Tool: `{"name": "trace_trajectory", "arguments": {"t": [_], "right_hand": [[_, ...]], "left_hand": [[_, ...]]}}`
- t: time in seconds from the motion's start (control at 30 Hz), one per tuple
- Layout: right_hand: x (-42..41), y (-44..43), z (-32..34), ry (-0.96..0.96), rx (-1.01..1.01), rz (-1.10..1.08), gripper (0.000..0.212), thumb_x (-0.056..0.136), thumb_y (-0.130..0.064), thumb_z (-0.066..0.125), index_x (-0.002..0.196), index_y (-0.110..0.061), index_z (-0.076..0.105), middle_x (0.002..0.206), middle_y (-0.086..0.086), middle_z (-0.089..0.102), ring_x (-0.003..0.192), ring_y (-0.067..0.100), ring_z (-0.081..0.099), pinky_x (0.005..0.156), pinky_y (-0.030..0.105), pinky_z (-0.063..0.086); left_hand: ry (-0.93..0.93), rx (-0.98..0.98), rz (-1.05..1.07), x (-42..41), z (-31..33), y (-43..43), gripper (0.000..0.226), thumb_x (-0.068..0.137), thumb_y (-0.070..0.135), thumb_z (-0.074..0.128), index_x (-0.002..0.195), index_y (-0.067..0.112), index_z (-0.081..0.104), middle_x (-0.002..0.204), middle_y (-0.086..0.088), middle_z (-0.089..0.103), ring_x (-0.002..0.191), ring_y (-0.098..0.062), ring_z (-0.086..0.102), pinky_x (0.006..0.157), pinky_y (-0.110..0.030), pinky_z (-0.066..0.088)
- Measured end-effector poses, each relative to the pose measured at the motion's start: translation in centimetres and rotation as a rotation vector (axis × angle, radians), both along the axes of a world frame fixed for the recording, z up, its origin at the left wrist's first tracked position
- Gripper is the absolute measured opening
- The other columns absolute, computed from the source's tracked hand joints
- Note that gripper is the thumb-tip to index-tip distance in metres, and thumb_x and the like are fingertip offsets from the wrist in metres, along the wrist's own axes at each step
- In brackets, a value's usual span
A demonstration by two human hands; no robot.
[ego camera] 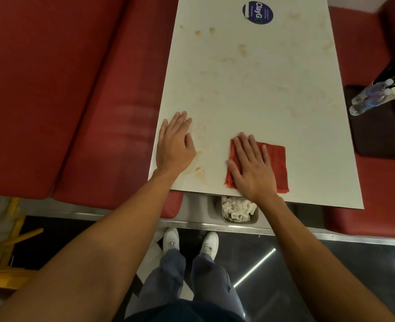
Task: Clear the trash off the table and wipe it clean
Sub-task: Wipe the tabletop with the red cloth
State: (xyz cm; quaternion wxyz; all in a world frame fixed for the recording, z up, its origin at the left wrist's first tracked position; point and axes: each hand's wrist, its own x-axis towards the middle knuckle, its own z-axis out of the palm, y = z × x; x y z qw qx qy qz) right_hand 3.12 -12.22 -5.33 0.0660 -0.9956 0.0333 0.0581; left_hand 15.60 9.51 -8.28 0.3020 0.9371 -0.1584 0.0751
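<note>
Cloth [276, 163]: red, folded square, flat on the counter [261, 89] at its near edge, about 6 o'clock from counter centre. Right grip [253, 169] lies palm-down on the cloth's left half, fingers straight and slightly spread, pressing, not curled round it. The uncovered cloth shows at 3 o'clock of the grip.

Left grip [175, 145]: wide, flat, palm on bare counter at the near left corner, 9 o'clock of the cloth and apart from it.

Brown stains [198, 173] sit between the two grips. More smears [242, 50] are scattered toward 12 o'clock. Round blue sticker [257, 12] is at the far end. Nothing stands on the counter between cloth and stains.

Bin [215, 205]: under the near edge, at 6 o'clock of the cloth, holding white paper scraps [237, 209].

Red bench [75, 89] runs along 9 o'clock. At 3 o'clock, off the counter, a dark tray [377, 135] carries plastic bottles [368, 98] lying tilted.
</note>
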Motion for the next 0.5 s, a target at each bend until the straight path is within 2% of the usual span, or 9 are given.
{"name": "trace_trajectory", "arguments": {"t": [0.07,0.13,0.27,0.3,0.33,0.4,0.5], "right_hand": [[2.3,1.9,-0.5,-0.016,0.005,-0.219,0.067,0.11,-0.055,0.012,0.168,-0.023,-0.002,0.175,-0.003,-0.01,0.16,0.018,-0.016,0.13,0.053,0.003],[3.8,5.3,-0.3,-0.039,0.03,-0.238,0.068,0.11,-0.054,0.011,0.168,-0.02,0.0,0.175,0.001,-0.007,0.161,0.021,-0.013,0.13,0.054,0.003],[0.5,5.9,0.4,-0.031,0.043,0.212,0.066,0.112,-0.053,0.022,0.168,-0.023,0.004,0.176,-0.004,-0.004,0.161,0.016,-0.01,0.13,0.052,0.007],[-0.2,4.6,0.6,-0.019,0.049,0.253,0.066,0.112,-0.053,0.024,0.168,-0.025,0.004,0.175,-0.006,-0.004,0.161,0.014,-0.01,0.13,0.051,0.008],[-0.2,3.3,0.5,-0.017,0.039,0.217,0.066,0.112,-0.054,0.023,0.168,-0.027,0.003,0.175,-0.008,-0.005,0.161,0.013,-0.01,0.13,0.051,0.008],[1.9,2.0,0.2,-0.019,0.031,0.008,0.065,0.112,-0.055,0.018,0.168,-0.027,0.001,0.175,-0.007,-0.007,0.161,0.014,-0.013,0.131,0.051,0.005],[6.8,5.0,-0.3,-0.041,0.029,-0.244,0.066,0.11,-0.051,0.01,0.168,-0.021,0.002,0.175,-0.001,-0.007,0.161,0.02,-0.012,0.13,0.054,0.004]], "left_hand": [[0.002,-0.001,0.006,0.0,0.1,0.0,0.05,0.101,0.014,0.045,0.151,0.013,0.054,0.165,0.001,0.041,0.157,-0.013,0.027,0.13,-0.043,0.015],[-0.003,-0.023,0.007,0.1,0.2,0.1,0.05,0.1,0.012,0.045,0.149,0.012,0.056,0.164,-0.001,0.043,0.156,-0.014,0.029,0.13,-0.042,0.016],[0.012,-0.039,-0.035,0.5,0.1,0.8,0.049,0.1,0.011,0.045,0.147,0.01,0.057,0.163,-0.005,0.043,0.156,-0.019,0.031,0.13,-0.042,0.018],[0.009,-0.031,-0.044,0.6,0.0,1.3,0.048,0.101,0.012,0.045,0.148,0.01,0.057,0.164,-0.005,0.043,0.156,-0.02,0.031,0.129,-0.042,0.02],[0.0,-0.018,-0.053,0.6,-0.1,1.7,0.048,0.102,0.013,0.046,0.148,0.01,0.056,0.164,-0.005,0.043,0.156,-0.021,0.031,0.129,-0.043,0.021],[-0.016,0.01,-0.06,0.6,-0.2,2.2,0.048,0.104,0.016,0.045,0.15,0.011,0.054,0.165,-0.005,0.041,0.156,-0.02,0.029,0.128,-0.044,0.022],[-0.014,0.049,-0.03,0.2,0.0,1.8,0.05,0.104,0.018,0.042,0.153,0.012,0.05,0.167,-0.003,0.037,0.158,-0.017,0.026,0.129,-0.042,0.019]]}}
